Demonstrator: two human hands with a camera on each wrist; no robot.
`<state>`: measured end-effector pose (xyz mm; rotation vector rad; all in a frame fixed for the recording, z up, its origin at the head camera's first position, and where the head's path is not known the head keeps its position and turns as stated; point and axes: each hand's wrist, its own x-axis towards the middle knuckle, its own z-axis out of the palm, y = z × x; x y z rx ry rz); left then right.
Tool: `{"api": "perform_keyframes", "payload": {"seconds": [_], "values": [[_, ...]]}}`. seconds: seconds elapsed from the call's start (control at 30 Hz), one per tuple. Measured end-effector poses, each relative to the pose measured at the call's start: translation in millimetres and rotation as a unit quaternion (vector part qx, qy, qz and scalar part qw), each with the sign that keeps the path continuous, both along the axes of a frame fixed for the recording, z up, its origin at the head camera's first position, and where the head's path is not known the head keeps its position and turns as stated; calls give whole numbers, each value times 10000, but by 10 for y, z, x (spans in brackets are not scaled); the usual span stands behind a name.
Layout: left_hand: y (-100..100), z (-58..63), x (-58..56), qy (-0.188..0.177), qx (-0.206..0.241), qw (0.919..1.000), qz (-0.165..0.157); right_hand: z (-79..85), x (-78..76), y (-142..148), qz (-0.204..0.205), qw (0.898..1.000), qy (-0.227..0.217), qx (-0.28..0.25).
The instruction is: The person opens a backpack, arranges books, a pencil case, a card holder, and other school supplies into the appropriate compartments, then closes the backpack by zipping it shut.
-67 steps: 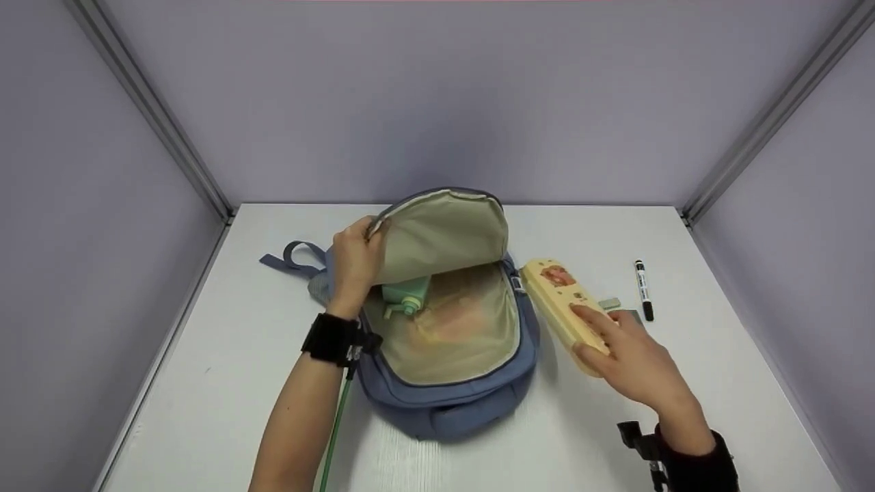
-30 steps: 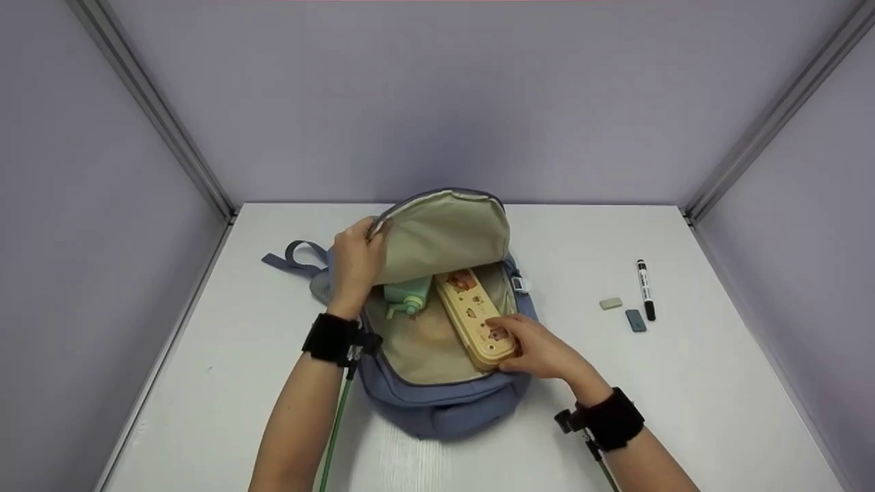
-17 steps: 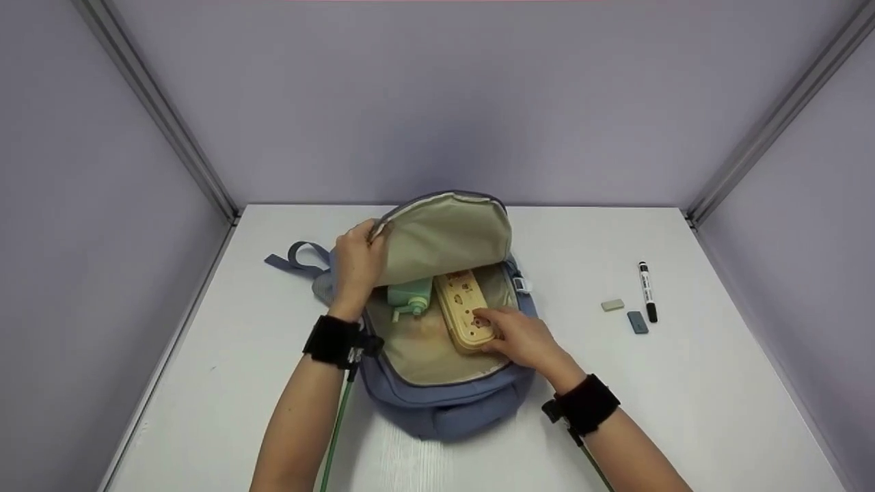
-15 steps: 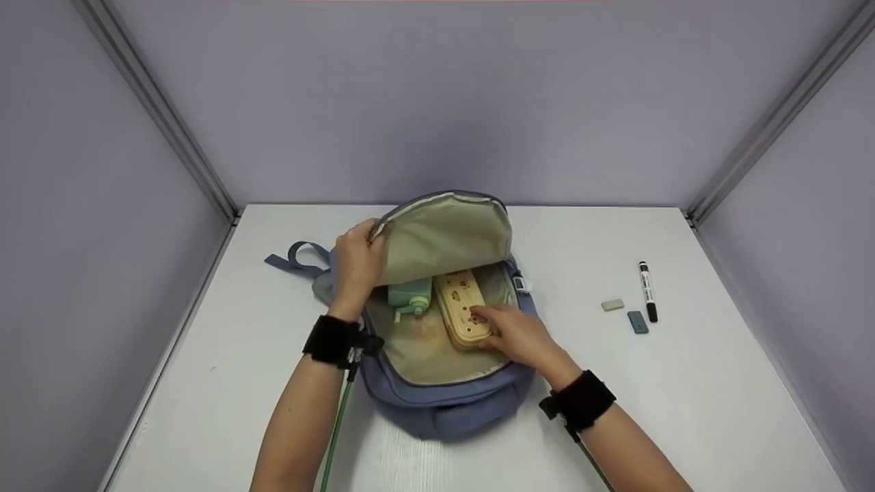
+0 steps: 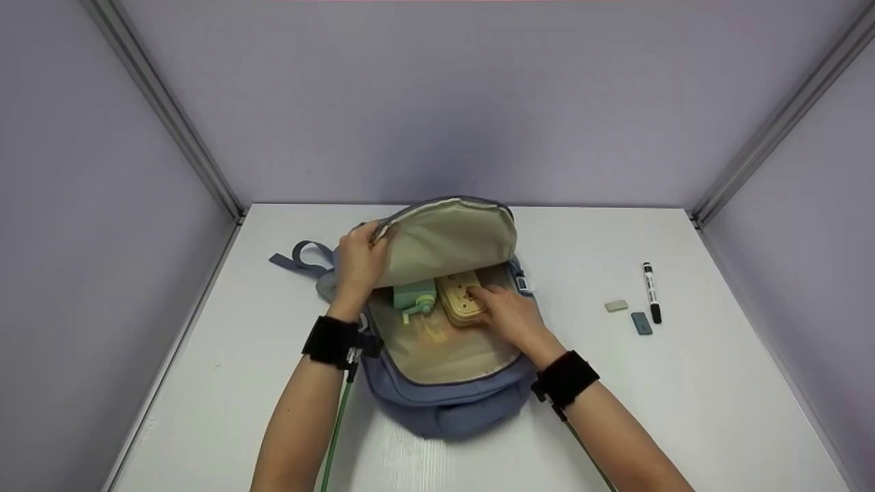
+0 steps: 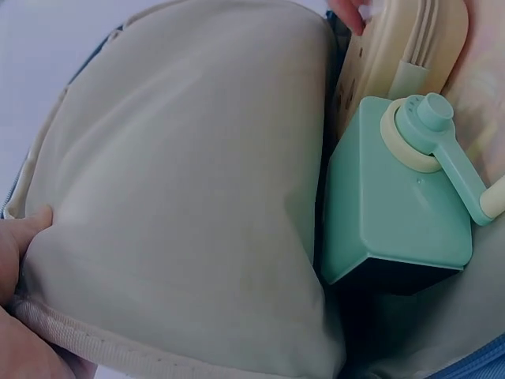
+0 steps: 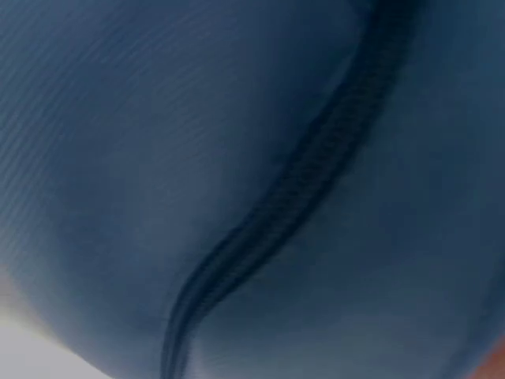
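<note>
Now, by the left hand (image 5: 360, 265), the flap (image 5: 454, 239) is pinched and held up; beside the sharpener (image 5: 412, 294), the case (image 5: 453, 298) has been slid deeper into the bag (image 5: 451, 415), gripped in the right hand's (image 5: 514, 317) curled fingers: almost placed, seemingly, not yet released.

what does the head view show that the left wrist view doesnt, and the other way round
Only the head view: the marker, the small blue block, the small pale block, the bag's loose strap and both black wristbands.

Only the left wrist view: the dark face of the green crank box.

Both: that box, the yellow case, the raised flap, parts of the blue bag, the left hand's grip and the right hand's fingers.
</note>
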<state>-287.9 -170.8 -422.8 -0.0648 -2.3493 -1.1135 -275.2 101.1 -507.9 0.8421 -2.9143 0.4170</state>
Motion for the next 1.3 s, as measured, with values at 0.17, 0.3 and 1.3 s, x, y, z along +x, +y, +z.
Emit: {"api": "perform_keyframes", "payload": {"seconds": [0.17, 0.3, 1.3], "values": [[-9, -13, 10, 47, 16, 10000, -50, 13, 12, 38, -38, 9999, -117, -40], [-23, -26, 39, 34, 19, 9998, -191, 158, 66, 86, -18, 9987, 256, -438], [79, -434, 511, -2167, -1545, 9102, -3174, 368, 305, 782, 650, 9593, -474, -2707]]}}
